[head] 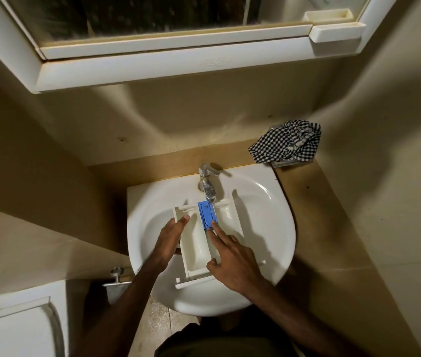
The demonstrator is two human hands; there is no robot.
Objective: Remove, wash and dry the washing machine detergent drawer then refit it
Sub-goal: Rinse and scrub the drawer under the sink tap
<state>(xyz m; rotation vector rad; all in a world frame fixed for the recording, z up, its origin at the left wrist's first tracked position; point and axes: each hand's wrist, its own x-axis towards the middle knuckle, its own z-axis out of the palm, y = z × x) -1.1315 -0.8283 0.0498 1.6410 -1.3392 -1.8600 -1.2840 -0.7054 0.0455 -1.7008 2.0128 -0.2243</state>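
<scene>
A white detergent drawer (196, 243) lies in the white basin (268, 222), its far end under the tap (206, 181). A blue insert (206, 213) sits in its middle compartment, just below the spout. My left hand (170, 240) holds the drawer's left wall, with the thumb over the rim and the other fingers hidden under it. My right hand (230, 256) lies across the right side of the drawer, its straight fingertips touching the near end of the blue insert. Water at the spout is hard to make out.
A black-and-white checked cloth (286, 144) lies on the tan counter (304, 202) at the back right. A mirror cabinet (178, 60) hangs above the basin. A toilet cistern (16, 328) stands at the lower left, with a wall valve (118, 276) beside it.
</scene>
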